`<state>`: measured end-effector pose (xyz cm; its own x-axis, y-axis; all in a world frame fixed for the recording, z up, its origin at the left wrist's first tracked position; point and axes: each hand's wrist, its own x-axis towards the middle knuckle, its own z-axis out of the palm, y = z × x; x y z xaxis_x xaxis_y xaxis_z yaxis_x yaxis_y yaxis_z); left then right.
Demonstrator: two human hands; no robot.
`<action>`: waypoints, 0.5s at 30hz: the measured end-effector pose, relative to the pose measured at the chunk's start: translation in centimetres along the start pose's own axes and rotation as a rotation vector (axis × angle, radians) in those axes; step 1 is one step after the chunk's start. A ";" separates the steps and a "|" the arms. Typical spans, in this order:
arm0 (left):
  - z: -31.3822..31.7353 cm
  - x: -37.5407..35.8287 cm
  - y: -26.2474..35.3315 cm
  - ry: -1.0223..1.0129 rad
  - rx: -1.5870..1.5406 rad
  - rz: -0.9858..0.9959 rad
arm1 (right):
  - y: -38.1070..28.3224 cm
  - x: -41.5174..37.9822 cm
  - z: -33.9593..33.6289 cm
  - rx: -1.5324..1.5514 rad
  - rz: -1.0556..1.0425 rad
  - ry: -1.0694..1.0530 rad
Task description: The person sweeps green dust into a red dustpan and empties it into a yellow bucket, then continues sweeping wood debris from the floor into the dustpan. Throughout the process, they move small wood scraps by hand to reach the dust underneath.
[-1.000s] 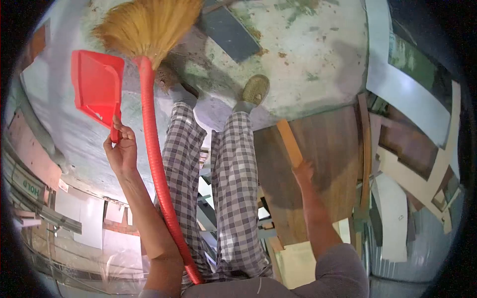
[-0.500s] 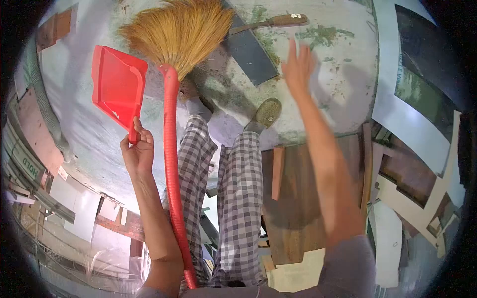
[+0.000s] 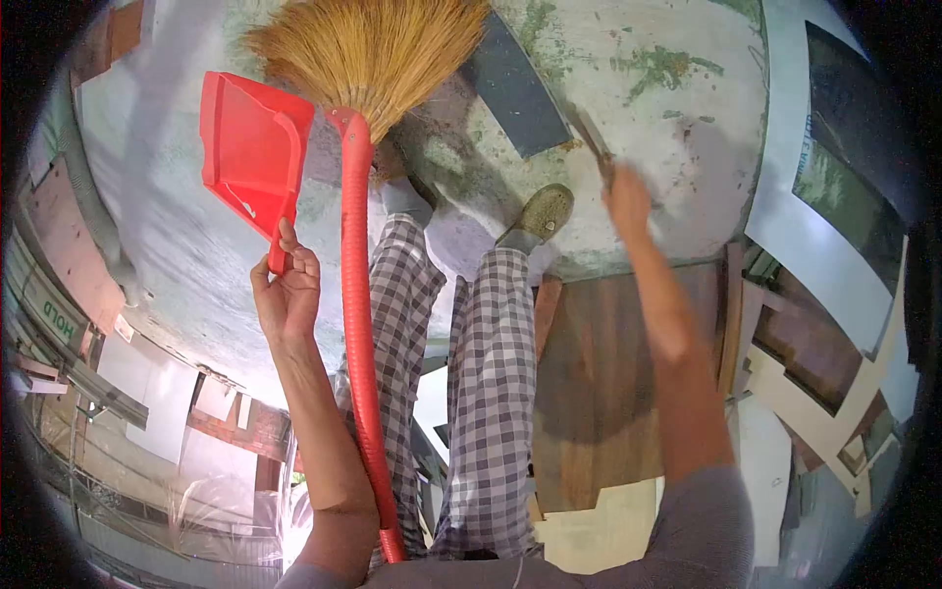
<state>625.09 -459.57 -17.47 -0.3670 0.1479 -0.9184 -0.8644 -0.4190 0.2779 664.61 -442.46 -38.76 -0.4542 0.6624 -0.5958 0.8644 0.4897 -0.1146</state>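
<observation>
Red dustpan (image 3: 257, 137) judged light, stiff; best held by handle (image 3: 279, 257), gripped there by left fingers (image 3: 306, 261). Slim tool (image 3: 589, 135) clasped in right fingers (image 3: 620, 187).

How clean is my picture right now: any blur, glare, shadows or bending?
Head view throughout: right hand and its tool smeared, likely by motion; dustpan and broom fairly crisp; white glare low left; soft shadows on the floor; strong fisheye bending towards the edges, with black corners.
</observation>
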 end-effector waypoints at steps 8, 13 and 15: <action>0.2 0.0 -0.4 -0.040 0.054 0.000 | -1.7 -30.1 15.2 0.289 0.763 -0.702; 0.5 -0.2 -1.2 -0.074 0.103 -0.013 | -7.3 -16.2 7.4 0.410 0.732 -0.101; 0.8 -0.3 -1.4 -0.071 0.114 -0.003 | -9.5 -6.5 2.6 0.434 0.444 0.263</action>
<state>626.17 -458.34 -17.39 -0.3841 0.2133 -0.8983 -0.8975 -0.3148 0.3090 659.90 -452.92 -35.88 -0.0254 0.8911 -0.4531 0.9647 -0.0970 -0.2449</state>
